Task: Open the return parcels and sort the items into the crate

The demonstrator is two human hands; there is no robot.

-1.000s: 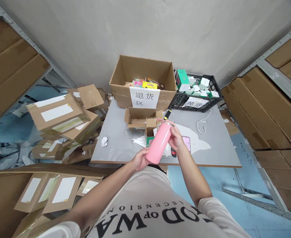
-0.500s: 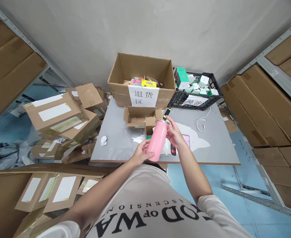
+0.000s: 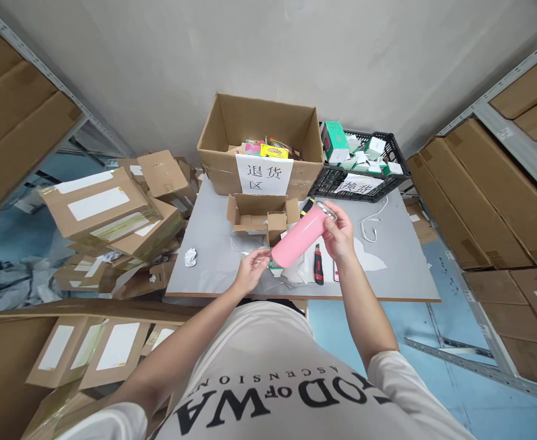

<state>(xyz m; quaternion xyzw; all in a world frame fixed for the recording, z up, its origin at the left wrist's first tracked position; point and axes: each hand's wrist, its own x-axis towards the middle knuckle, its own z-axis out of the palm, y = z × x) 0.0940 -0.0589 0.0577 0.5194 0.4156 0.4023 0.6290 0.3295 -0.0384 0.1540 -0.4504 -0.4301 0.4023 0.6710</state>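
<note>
A pink insulated bottle (image 3: 299, 238) with a silver top is held tilted above the grey table (image 3: 401, 275). My right hand (image 3: 339, 231) grips it near the silver top. My left hand (image 3: 250, 269) touches its bottom end with the fingertips. Below the bottle lie a small open cardboard box (image 3: 259, 214), white paper scraps (image 3: 295, 278) and a red-and-black utility knife (image 3: 317, 272).
A large open carton (image 3: 263, 146) with a paper sign and a black crate (image 3: 364, 171) of small green-white boxes stand at the table's far edge. A white cable (image 3: 372, 225) lies at the right. Piled parcels (image 3: 112, 214) sit left; shelves with cartons flank both sides.
The bottle has been lifted and tipped further toward horizontal, its top swinging right. My left hand loosened from a grip on the base to a fingertip touch.
</note>
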